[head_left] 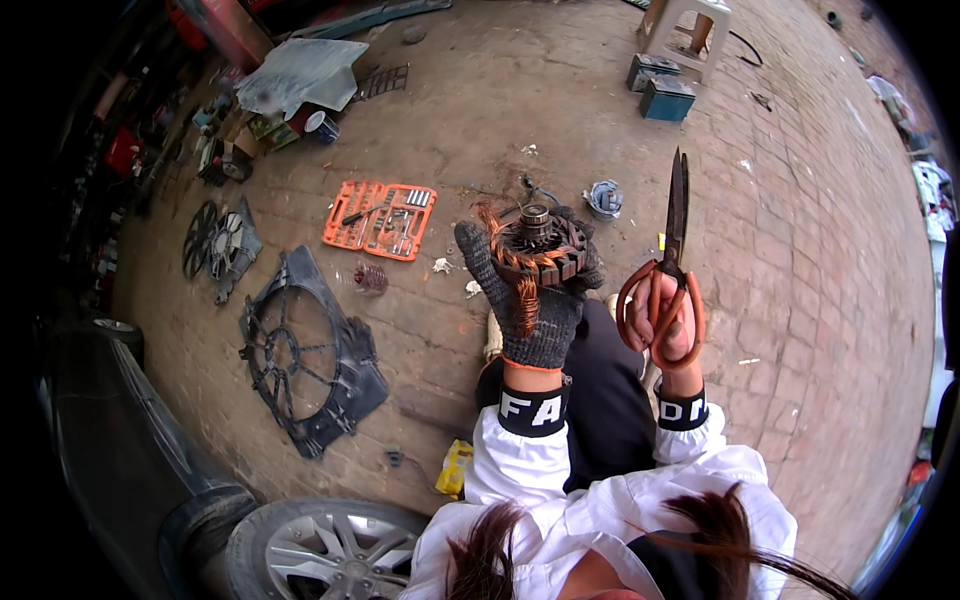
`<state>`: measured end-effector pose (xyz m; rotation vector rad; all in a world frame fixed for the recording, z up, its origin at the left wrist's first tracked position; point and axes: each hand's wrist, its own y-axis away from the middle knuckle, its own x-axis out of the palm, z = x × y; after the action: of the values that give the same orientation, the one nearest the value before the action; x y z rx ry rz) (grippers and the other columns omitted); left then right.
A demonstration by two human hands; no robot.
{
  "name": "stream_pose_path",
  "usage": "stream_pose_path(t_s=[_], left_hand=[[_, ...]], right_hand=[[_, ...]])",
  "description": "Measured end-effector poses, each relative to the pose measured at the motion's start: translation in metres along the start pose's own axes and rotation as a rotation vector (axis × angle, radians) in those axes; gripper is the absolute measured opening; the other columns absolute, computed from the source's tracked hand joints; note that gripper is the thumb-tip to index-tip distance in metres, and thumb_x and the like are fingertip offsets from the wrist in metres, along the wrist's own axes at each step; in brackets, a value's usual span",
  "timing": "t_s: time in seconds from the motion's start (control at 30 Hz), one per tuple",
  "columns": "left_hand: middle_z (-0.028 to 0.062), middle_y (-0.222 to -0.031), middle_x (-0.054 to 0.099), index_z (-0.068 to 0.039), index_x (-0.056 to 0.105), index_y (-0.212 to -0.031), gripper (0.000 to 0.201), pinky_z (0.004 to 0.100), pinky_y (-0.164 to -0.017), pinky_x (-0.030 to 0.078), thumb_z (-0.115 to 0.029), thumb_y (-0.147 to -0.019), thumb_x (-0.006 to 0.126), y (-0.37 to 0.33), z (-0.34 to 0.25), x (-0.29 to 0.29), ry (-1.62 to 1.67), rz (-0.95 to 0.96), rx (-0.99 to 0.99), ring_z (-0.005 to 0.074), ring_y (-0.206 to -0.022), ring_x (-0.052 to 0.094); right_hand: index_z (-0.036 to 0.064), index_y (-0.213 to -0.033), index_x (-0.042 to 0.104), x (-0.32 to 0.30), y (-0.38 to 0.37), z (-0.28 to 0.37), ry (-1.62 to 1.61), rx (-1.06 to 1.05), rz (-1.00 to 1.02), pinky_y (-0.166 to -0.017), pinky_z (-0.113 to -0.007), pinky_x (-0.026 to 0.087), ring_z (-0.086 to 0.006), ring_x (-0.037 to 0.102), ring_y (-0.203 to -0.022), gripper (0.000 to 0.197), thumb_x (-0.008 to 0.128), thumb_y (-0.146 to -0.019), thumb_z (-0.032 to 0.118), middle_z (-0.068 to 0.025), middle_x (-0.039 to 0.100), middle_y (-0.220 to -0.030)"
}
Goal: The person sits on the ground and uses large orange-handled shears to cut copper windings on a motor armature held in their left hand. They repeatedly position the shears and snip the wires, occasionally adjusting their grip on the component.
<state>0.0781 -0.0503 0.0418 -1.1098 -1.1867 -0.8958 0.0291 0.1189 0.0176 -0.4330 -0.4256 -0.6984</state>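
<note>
Brick-paved ground point(780, 330), dusty, fills most of frame. Dark car point(120, 440) along lower left, its wheel point(340, 555) at bottom edge. Black plastic fan frame point(262, 345) flat on ground, left of centre. Orange tool case point(380, 220) lies open above it. Copper-wound motor part point(545, 260) near frame centre, held up off the ground. Progress, judgement only: partway at most. Some copper hangs free as a loose bundle point(527, 305) in front of the left hand point(550, 325); much winding still sits on the part, so plenty looks left. Scissors point(678, 215) stand apart from the copper, right of centre.

2 hands up. Left: grey knit glove, orange cuff, curled around the motor part from below, thumb standing apart at left, fingers at the far right side; exact fingertip contact can't tell. Right hand point(676, 335): bare, fingers hooked through the red scissor loops, blades pressed together, tips toward top of frame. Smallest: reddish wire coil point(370, 279), apparently, just right of the fan frame.
</note>
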Motion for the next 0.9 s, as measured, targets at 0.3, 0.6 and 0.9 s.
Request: stream_pose_path(t_s=[0.3, 0.6, 0.9], left_hand=[[0.0205, -0.114, 0.056, 0.001, 0.049, -0.119, 0.079, 0.0477, -0.085, 0.049, -0.068, -0.081, 0.040, 0.005, -0.002, 0.006, 0.249, -0.029, -0.027, 0.0367, -0.102, 0.056], [0.0204, -0.111, 0.057, -0.001, 0.052, -0.115, 0.072, 0.0476, -0.094, 0.041, -0.064, -0.083, 0.038, 0.005, -0.004, -0.012, 0.314, -0.135, -0.111, 0.0342, -0.102, 0.055], [0.0193, -0.108, 0.059, -0.004, 0.054, -0.111, 0.063, 0.0440, -0.096, 0.040, -0.059, -0.087, 0.036, -0.001, 0.000, -0.017, 0.245, -0.037, -0.037, 0.0310, -0.101, 0.056]], right_hand=[[-0.0020, -0.087, 0.049, 0.018, 0.000, -0.002, 0.020, 0.029, -0.021, -0.044, -0.020, 0.035, -0.0099, 0.046, -0.047, 0.061, 0.076, -0.063, 0.047, 0.0010, 0.045, -0.054], [-0.0017, -0.084, 0.050, 0.019, 0.004, -0.004, 0.059, 0.063, -0.018, -0.045, -0.019, 0.034, -0.0073, 0.043, -0.048, 0.059, 0.082, -0.058, 0.041, 0.0012, 0.044, -0.055], [0.0006, -0.087, 0.050, 0.019, 0.006, -0.002, 0.048, 0.105, 0.078, -0.045, -0.018, 0.029, -0.0045, 0.041, -0.050, 0.050, 0.084, -0.058, 0.024, 0.0021, 0.045, -0.062]])
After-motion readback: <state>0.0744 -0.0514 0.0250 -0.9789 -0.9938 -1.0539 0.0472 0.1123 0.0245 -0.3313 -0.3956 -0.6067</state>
